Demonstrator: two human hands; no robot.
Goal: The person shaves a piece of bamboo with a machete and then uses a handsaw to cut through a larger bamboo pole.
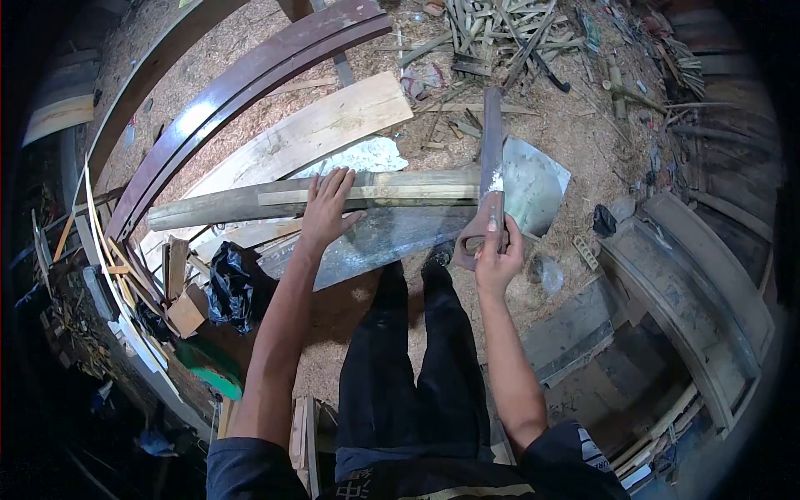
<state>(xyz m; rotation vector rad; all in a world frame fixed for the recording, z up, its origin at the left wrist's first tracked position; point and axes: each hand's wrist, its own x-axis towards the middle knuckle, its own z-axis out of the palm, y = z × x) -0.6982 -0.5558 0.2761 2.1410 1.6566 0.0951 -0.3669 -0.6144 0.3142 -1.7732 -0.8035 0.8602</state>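
Observation:
My right hand (498,260) is wrapped round the brown handle of a hand saw (492,137), whose blade points away from me. The blade crosses the right end of a thin pale wooden strip (408,192) in this view. That strip lies along a long greyish timber (204,206). My left hand (327,206) rests on the strip left of the saw, fingers stretched out and thumb apart. Below the timber is a wide grey board (392,242). A pale metallic-looking sheet (533,187) lies just right of the saw.
Beyond the timber lie a pale plank (333,121) and a purple-brown curved moulding (242,92). Wood scraps (508,33) are heaped at the back. A black plastic bag (237,283) sits on the left, a curved wooden frame (683,292) on the right. Sawdust covers the floor.

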